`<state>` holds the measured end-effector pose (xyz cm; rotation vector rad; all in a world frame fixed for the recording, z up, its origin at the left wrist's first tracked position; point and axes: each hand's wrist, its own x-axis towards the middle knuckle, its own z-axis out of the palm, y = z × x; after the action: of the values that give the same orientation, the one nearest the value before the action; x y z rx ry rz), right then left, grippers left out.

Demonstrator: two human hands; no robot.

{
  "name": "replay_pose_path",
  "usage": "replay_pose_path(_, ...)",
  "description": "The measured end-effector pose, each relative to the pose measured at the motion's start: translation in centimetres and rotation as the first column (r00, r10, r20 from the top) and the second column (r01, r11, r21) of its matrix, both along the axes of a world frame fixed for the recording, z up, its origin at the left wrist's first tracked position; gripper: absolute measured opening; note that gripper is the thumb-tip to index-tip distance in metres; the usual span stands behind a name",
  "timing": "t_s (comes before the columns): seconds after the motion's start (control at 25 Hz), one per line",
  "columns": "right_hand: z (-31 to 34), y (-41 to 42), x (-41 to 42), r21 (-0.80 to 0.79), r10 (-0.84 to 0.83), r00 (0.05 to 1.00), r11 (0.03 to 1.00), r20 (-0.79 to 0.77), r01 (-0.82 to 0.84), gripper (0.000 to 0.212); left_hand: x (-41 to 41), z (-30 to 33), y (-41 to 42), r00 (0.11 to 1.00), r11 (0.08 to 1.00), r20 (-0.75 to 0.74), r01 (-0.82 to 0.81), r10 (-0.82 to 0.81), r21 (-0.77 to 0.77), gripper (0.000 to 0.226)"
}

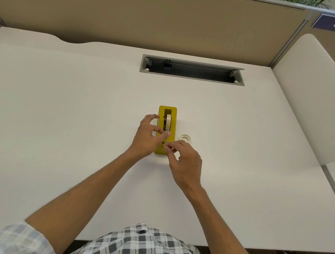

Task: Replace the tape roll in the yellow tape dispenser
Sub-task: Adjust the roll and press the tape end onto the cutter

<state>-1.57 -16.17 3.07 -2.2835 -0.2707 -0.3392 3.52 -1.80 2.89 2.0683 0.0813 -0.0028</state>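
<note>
Two hands on blocky yellow dispenser (pixel 173 115), round roll (pixel 185 138) beside

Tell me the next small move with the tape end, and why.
Probably draw the tape end down onto the cutter at the near end of the yellow plastic tape dispenser: a cream tape roll already sits in it, and the right hand pinches just above that end.

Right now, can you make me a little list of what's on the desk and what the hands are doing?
dispenser: yellow tape dispenser, middle of the white desk
inside it: tape roll, standing on edge
beside it: second roll, flat on the desk, to its right
left hand: fingers on the dispenser's left side
right hand: fingertips pinched at the dispenser's near end
</note>
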Motion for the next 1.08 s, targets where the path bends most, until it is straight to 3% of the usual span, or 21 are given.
replay_pose_path(0.24,0.0,-0.1,0.0,0.004,-0.002,1.000,1.000,0.006,0.002,0.006,0.0,0.7,-0.6,0.994,0.980,-0.080,-0.090,0.077,-0.175,0.016)
replay_pose_path(0.4,-0.1,-0.1,-0.1,0.001,0.004,1.000,1.000,0.008,-0.004,0.006,0.3,0.7,-0.4,0.997,0.992,-0.040,-0.070,0.066,-0.105,0.027)
replay_pose_path(0.52,0.1,-0.1,0.1,0.000,-0.003,1.000,1.000,0.015,0.003,0.005,0.7,0.0,-0.4,0.997,0.994,-0.008,-0.082,0.082,-0.067,0.007)
replay_pose_path(0.68,0.4,-0.1,0.2,0.001,0.000,1.000,1.000,0.028,0.000,0.004,0.9,-0.6,-0.5,0.990,0.989,0.045,-0.129,0.133,-0.067,0.023)
replay_pose_path(0.88,0.7,-0.1,0.3,0.002,0.008,1.000,1.000,0.030,-0.008,0.004,2.0,-0.6,0.4,0.991,0.960,0.091,0.074,-0.101,0.269,0.059)
replay_pose_path(0.96,0.9,-0.2,0.4,0.000,0.012,0.999,1.000,0.031,-0.012,0.004,2.2,-0.5,0.6,0.979,0.918,0.087,0.138,-0.182,0.371,0.062)
replay_pose_path(1.08,1.4,-0.3,0.9,-0.039,0.025,0.999,0.999,0.025,-0.024,0.006,2.3,-0.5,0.7,0.967,0.912,0.136,0.147,-0.213,0.384,0.059)
